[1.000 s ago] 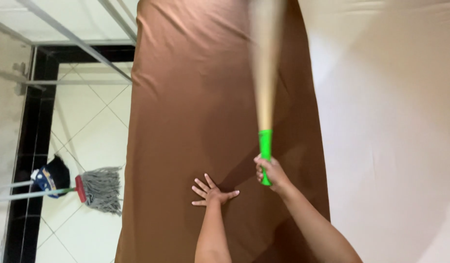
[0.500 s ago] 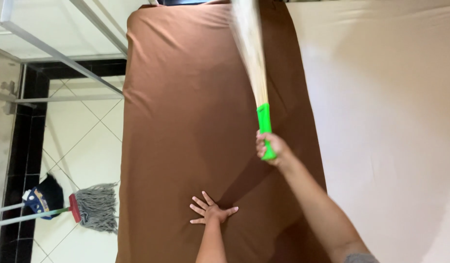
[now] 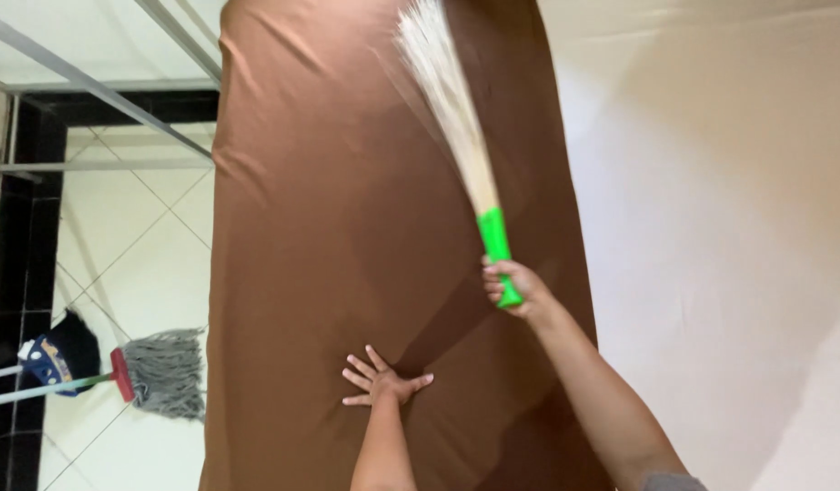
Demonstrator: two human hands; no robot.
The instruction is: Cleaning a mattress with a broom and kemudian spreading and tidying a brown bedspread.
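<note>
Mattress (image 3: pixel 347 227) in a brown sheet fills the middle. Over its far half sweeps a straw whisk broom (image 3: pixel 447 100), green handle gripped in the closed right hand (image 3: pixel 511 286). Left hand (image 3: pixel 383 382) lies spread flat on the mattress, bracing. Beside it on the floor, a grey mop (image 3: pixel 165 373).

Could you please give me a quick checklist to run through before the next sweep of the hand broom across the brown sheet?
1. Grip on the broom: right hand closed around the green handle: ok.
2. Bristles over the brown sheet: ok; whether they touch it, cannot tell, they are blurred.
3. Left hand flat on the sheet, fingers spread, apart from the bristles: ok.
4. Sheet smooth: not ok, creases show near the left hand.
5. Mop lies on the tiled floor, off the sheet: ok.
</note>
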